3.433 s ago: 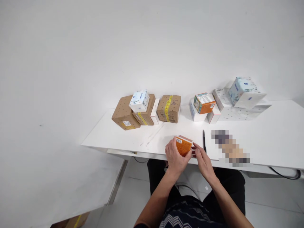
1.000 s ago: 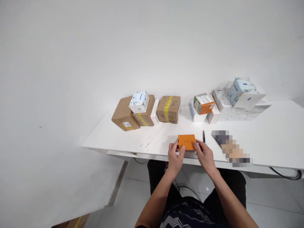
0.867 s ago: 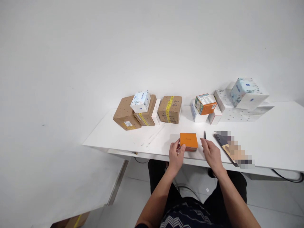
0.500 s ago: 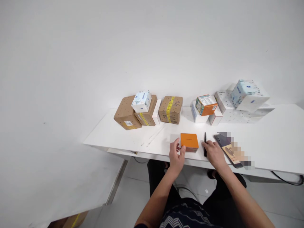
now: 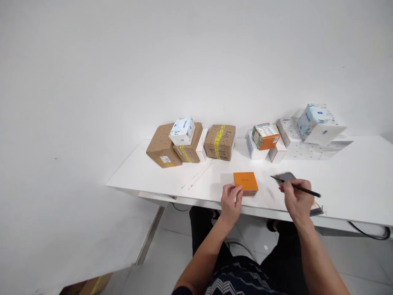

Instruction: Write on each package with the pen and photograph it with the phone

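Observation:
A flat orange box [image 5: 245, 181] lies on the white table [image 5: 353, 180] near its front edge. My left hand [image 5: 231, 201] rests against the box's near left corner, fingers curled on its side. To the right, my right hand [image 5: 297, 199] holds a thin black pen [image 5: 296, 187] lifted off the table, with its tip pointing left toward the box. A dark phone [image 5: 285, 177] lies under and behind that hand, partly hidden.
Along the back of the table stand brown cardboard boxes [image 5: 219, 141] with yellow tape, a small white-blue tissue pack [image 5: 181, 131] on top of one [image 5: 161, 146], an orange-green carton [image 5: 265, 136] on white boxes, and a larger tissue pack [image 5: 317, 122] at the right. A cable [image 5: 370, 230] hangs below the right edge.
The orange box was turned and laid flat. My right hand left it, reached right to the pen on the table and picked it up. My left hand stayed at the box.

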### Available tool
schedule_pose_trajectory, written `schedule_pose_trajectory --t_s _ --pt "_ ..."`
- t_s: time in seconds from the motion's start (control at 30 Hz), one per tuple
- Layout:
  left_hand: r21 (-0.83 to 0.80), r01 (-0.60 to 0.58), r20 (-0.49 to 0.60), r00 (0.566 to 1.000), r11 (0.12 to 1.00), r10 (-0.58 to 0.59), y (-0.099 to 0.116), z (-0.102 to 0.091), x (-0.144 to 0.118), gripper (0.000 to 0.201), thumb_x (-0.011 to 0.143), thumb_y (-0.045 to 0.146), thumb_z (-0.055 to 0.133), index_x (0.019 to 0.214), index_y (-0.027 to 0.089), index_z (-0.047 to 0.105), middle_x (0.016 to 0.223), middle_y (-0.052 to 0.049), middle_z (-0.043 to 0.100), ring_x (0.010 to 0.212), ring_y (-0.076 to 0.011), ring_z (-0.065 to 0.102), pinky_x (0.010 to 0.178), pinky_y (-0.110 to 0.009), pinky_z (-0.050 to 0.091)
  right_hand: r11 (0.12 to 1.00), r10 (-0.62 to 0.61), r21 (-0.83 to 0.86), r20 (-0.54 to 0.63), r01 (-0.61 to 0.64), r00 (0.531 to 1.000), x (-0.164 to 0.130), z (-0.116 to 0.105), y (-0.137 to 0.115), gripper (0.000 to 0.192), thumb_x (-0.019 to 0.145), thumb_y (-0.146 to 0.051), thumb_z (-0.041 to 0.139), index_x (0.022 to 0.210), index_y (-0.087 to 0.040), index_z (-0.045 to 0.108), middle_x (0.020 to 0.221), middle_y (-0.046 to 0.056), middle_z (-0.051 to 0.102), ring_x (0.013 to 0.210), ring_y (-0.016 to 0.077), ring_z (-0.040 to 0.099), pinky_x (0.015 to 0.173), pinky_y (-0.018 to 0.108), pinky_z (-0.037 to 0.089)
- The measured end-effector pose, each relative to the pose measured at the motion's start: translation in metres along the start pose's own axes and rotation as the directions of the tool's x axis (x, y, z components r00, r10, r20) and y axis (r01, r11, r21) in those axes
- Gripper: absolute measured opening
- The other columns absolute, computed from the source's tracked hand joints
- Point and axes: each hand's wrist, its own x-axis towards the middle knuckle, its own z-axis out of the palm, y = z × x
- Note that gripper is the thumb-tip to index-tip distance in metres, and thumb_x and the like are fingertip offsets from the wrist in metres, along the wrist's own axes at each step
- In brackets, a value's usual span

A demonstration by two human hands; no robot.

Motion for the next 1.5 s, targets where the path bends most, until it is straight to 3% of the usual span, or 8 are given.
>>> schedule_pose_trajectory --t_s 0.07,0.17,0.27,0.33,0.53,0.73,1.03,1.5 --pt "0.001 -0.014 0.000 1.000 1.000 0.014 0.001 0.003 0.002 0.023 0.095 0.026 0.046 0.109 0.021 0.063 0.101 -0.008 0.050 0.090 -0.0156 0.058 0.081 -0.031 0.053 0.951 0.071 0.300 0.021 -0.074 0.997 -0.003 0.004 -0.018 0.018 0.082 -0.037 0.055 0.085 -0.020 0.051 0.061 0.000 0.061 0.054 0.0178 0.061 0.059 0.036 0.051" --pt "0.011 -0.029 0.003 1.000 1.000 0.029 0.004 0.007 0.005 0.023 0.095 0.025 0.045 0.109 0.021 0.063 0.100 -0.008 0.051 0.088 -0.0150 0.058 0.081 -0.030 0.053 0.884 0.079 0.437 0.206 -0.164 0.975 -0.006 0.016 -0.041 0.023 0.085 -0.037 0.048 0.091 -0.018 0.058 0.069 0.004 0.066 0.059 0.0187 0.064 0.062 0.039 0.053" --pt "0.028 -0.032 0.014 0.999 0.999 0.032 0.005 0.008 0.008 0.023 0.095 0.025 0.045 0.109 0.021 0.063 0.100 -0.008 0.051 0.088 -0.0153 0.058 0.081 -0.030 0.053 0.925 0.039 0.346 0.328 -0.159 0.944 -0.007 0.030 -0.055 0.022 0.081 -0.039 0.058 0.091 -0.019 0.061 0.079 0.005 0.068 0.070 0.0191 0.065 0.067 0.037 0.054" --pt "0.036 -0.033 0.018 0.999 0.999 0.032 0.005 0.008 0.008 0.023 0.094 0.025 0.045 0.108 0.021 0.063 0.099 -0.008 0.051 0.088 -0.0156 0.058 0.080 -0.031 0.053 0.957 -0.001 0.273 0.351 -0.101 0.936 -0.008 0.040 -0.059 0.019 0.077 -0.038 0.064 0.083 -0.021 0.059 0.073 0.001 0.065 0.067 0.0166 0.062 0.063 0.032 0.053" --pt "0.038 -0.046 0.011 0.999 0.998 0.046 0.000 0.009 0.006 0.022 0.094 0.026 0.045 0.105 0.020 0.064 0.099 -0.008 0.052 0.088 -0.0156 0.058 0.080 -0.031 0.054 0.988 -0.077 0.157 0.457 0.005 0.886 -0.009 0.059 -0.051 0.024 0.088 -0.041 0.046 0.075 -0.021 0.053 0.062 -0.001 0.058 0.057 0.0143 0.056 0.053 0.027 0.048" --pt "0.037 -0.046 -0.008 0.999 0.998 0.046 -0.005 0.012 0.005 0.022 0.093 0.024 0.045 0.101 0.020 0.065 0.097 -0.007 0.051 0.085 -0.0152 0.058 0.078 -0.030 0.054 0.989 -0.148 0.094 0.486 0.117 0.861 -0.009 0.059 -0.056 0.029 0.087 -0.040 0.043 0.064 -0.022 0.050 0.056 -0.002 0.050 0.054 0.0138 0.049 0.051 0.025 0.043" --pt "0.041 -0.087 -0.033 0.996 0.995 0.088 -0.004 0.013 0.006 0.020 0.093 0.023 0.045 0.101 0.020 0.063 0.094 -0.005 0.049 0.082 -0.0133 0.056 0.074 -0.028 0.054 0.972 -0.224 0.052 0.519 0.230 0.825 -0.010 0.063 -0.055 0.028 0.087 -0.038 0.041 0.065 -0.022 0.048 0.056 -0.002 0.049 0.053 0.0139 0.048 0.053 0.027 0.041" --pt "0.039 -0.094 -0.026 0.995 0.995 0.095 -0.003 0.012 0.007 0.020 0.093 0.023 0.046 0.101 0.019 0.063 0.094 -0.005 0.050 0.083 -0.0135 0.057 0.075 -0.028 0.054 0.970 -0.230 0.055 0.533 0.238 0.814 -0.010 0.063 -0.056 0.026 0.087 -0.037 0.042 0.066 -0.022 0.047 0.055 -0.002 0.051 0.051 0.0139 0.049 0.052 0.027 0.041"
